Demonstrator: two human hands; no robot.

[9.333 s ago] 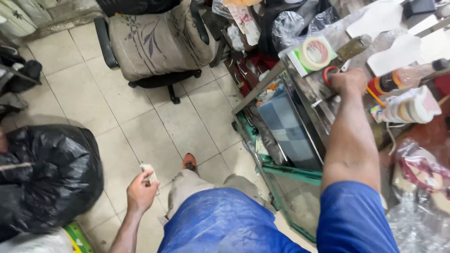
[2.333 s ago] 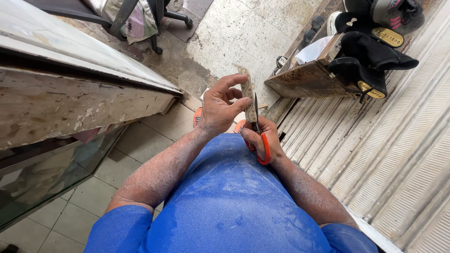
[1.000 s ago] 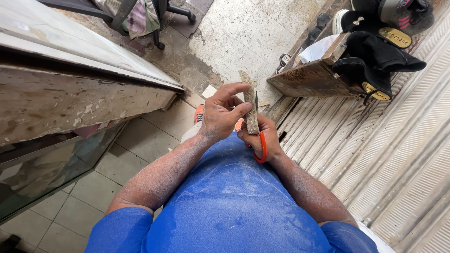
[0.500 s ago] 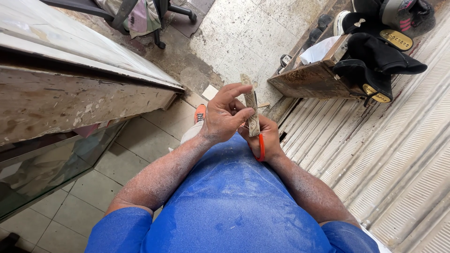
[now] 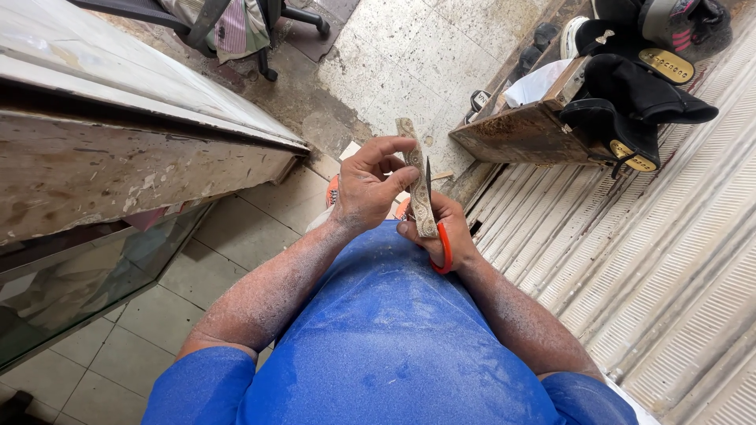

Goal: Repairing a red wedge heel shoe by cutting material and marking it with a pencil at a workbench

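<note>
Patterned strip (image 5: pixel 417 185) is pinched upright in the left hand (image 5: pixel 366 189) just left of the scissors (image 5: pixel 437 228); their orange handle is gripped by the right hand (image 5: pixel 441 232); blades are best guided slowly along the edge.

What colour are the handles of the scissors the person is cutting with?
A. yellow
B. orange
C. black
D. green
B: an orange handle loop of the scissors curves around the fingers of the right hand, while the left hand holds the patterned strip against the blade.
</note>
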